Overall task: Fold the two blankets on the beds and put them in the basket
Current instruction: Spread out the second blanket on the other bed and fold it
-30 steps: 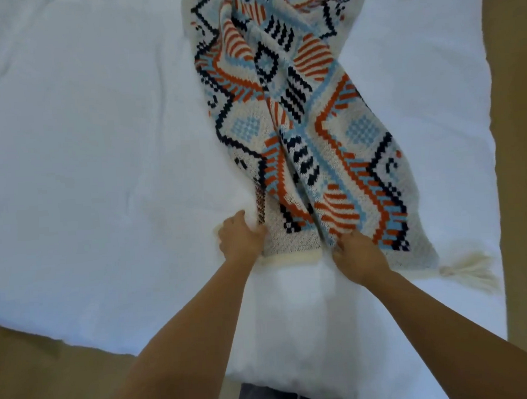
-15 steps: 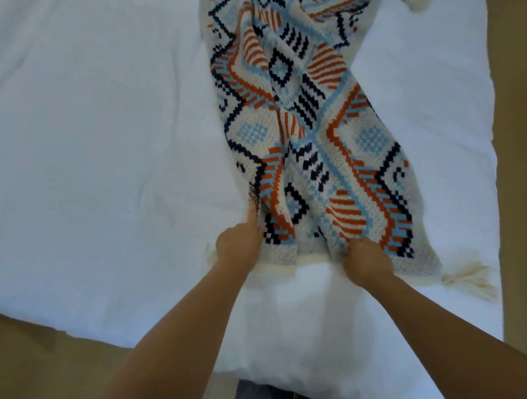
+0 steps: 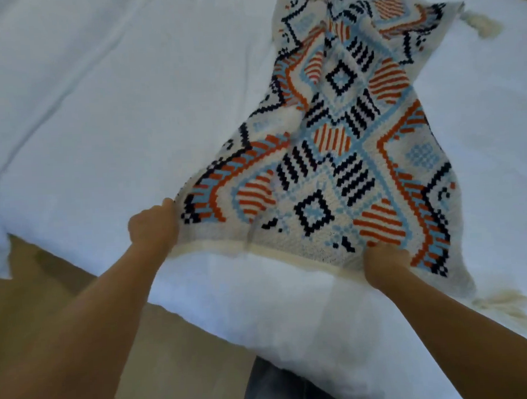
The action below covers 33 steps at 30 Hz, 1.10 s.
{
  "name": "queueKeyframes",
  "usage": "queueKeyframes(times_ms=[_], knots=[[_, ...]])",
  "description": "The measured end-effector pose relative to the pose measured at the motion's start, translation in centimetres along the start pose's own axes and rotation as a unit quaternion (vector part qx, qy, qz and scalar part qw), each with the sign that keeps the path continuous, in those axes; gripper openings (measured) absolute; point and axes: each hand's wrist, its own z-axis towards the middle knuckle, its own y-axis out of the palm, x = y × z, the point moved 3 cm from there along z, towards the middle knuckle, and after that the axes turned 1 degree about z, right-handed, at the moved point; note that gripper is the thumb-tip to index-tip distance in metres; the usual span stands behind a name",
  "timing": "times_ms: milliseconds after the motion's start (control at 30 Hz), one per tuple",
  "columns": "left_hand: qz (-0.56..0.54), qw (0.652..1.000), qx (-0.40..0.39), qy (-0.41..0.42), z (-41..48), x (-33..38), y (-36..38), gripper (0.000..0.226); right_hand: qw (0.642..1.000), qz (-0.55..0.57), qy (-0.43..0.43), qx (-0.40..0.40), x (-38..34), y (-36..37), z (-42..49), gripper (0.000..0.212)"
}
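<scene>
Head view: left hand and right hand each grasp the near hem of the patterned blanket. It lies on the white bed, seemingly partly raised.

2 bare arms reach forward (well apart), left hand and right hand each gripping the blanket.

Hands farther apart — blanket wider, perhaps higher

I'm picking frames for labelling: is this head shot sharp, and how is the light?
Head view: soft overall, the pattern on the blanket readable but smeared near the left hand and right hand; light even and diffuse, no glare; the white bed nearly washed out.
</scene>
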Motion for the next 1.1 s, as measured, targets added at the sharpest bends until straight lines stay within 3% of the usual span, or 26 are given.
queueKeyframes(times_ms=[100,200,267,433,533,833,1100], knots=[[0.008,0.997,0.028,-0.073,0.9,-5.6,0.7,0.021,1.000,-0.024,-0.008,-0.017,-1.0,0.3,0.1,0.025],[-0.044,0.991,0.048,-0.114,1.4,-4.5,1.6,0.029,0.999,-0.030,-0.020,-0.016,-2.8,0.0,0.0,0.026],[-0.102,0.992,0.028,-0.075,0.9,-0.7,2.4,0.035,0.999,-0.002,-0.044,0.011,-4.3,-0.5,-0.1,0.027],[-0.162,0.976,-0.013,0.145,-3.0,10.8,4.9,0.043,0.991,0.092,-0.095,0.021,-6.3,-0.7,-0.4,0.041],[-0.152,0.973,-0.042,0.166,-5.3,14.5,6.1,0.049,0.988,0.119,-0.097,0.018,-5.3,-0.4,-0.4,0.041],[-0.099,0.956,-0.076,0.267,-10.4,25.8,3.2,0.052,0.987,0.146,-0.055,0.047,4.5,3.3,-2.8,0.044],[-0.063,0.949,-0.008,0.310,-20.2,39.6,-3.3,0.049,0.962,0.222,-0.029,0.154,20.7,8.3,-8.0,0.026]])
